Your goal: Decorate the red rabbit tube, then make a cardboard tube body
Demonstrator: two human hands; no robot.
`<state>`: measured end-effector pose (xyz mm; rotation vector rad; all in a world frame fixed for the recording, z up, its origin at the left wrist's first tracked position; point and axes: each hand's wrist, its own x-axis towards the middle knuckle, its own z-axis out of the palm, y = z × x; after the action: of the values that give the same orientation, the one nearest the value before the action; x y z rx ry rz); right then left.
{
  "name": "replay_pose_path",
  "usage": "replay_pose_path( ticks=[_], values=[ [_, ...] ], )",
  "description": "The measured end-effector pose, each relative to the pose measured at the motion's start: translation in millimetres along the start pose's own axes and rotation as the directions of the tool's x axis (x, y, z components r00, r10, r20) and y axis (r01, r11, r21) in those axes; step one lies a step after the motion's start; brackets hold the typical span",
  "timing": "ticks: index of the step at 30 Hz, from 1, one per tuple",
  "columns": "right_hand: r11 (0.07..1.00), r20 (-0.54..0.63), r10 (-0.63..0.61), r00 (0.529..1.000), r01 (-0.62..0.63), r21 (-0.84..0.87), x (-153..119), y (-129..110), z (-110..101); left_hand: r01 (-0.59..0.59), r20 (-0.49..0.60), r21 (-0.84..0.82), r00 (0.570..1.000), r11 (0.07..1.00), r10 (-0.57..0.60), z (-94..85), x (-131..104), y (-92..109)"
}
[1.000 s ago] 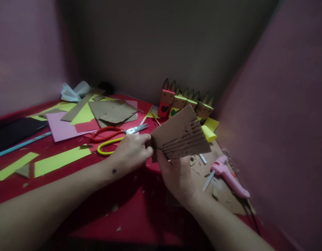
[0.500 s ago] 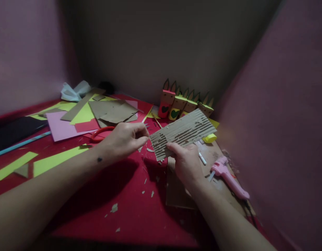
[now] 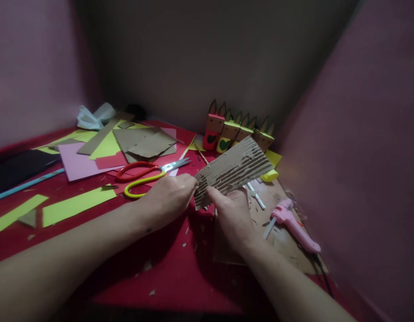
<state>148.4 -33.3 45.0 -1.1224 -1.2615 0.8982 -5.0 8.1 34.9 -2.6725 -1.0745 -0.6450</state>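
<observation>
Right hand (image 3: 232,214) grips ribbed cardboard (image 3: 234,169) — left hand (image 3: 171,194) at its end.

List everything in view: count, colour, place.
Corrugated cardboard: one, brown, centre
Scissors: one, red and yellow handles, left
Figures: at least four, red, yellow, brown, back
Glue gun: one, pink, right
Board: one, brown, right
Loose stick: one, white, on board
Papers: several, yellow, pink, red, mostly left
Cardboard scraps: several, brown, mostly left
Rod: one, blue, left
Flat object: one, black, left edge
Crumpled plastic: one, white, back left
Table: one, red, beneath
Left hand: one, at cardboard's left end
Right hand: one, gripping cardboard
</observation>
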Motion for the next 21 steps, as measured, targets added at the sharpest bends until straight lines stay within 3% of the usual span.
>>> replay_pose_path(
  ticks=[4, 8, 12, 15, 18, 21],
  values=[
    [1.0, 0.059, 0.011, 0.998, -0.009, -0.028, -1, 0, 0, 0.026, 0.023, -0.024, 0.999, 0.999, -0.026, -0.8, 1, 2],
    [0.997, 0.023, 0.078, 0.997, -0.078, -0.019, -2, -5, -1, 0.04, -0.009, -0.119, 0.999, 0.992, -0.042, -1.5, 2, -1],
    [0.992, -0.014, 0.123, 0.992, -0.123, 0.011, 0, -11, -2, 0.156, -0.033, -0.274, 0.985, 0.949, -0.171, -6.9, 4, -5],
    [0.991, -0.025, 0.131, 0.991, -0.13, 0.032, 3, -11, -6, 0.228, 0.015, -0.37, 0.971, 0.901, -0.24, -12.6, 8, -8],
    [0.987, -0.037, 0.127, 0.991, -0.123, 0.101, 6, -6, -7, 0.252, 0.083, -0.413, 0.967, 0.875, -0.24, -18.1, 11, -10],
    [0.963, -0.046, 0.143, 0.989, -0.128, 0.238, 9, 2, -6, 0.273, 0.062, -0.402, 0.96, 0.874, -0.272, -20.7, 12, -9]
  ],
)
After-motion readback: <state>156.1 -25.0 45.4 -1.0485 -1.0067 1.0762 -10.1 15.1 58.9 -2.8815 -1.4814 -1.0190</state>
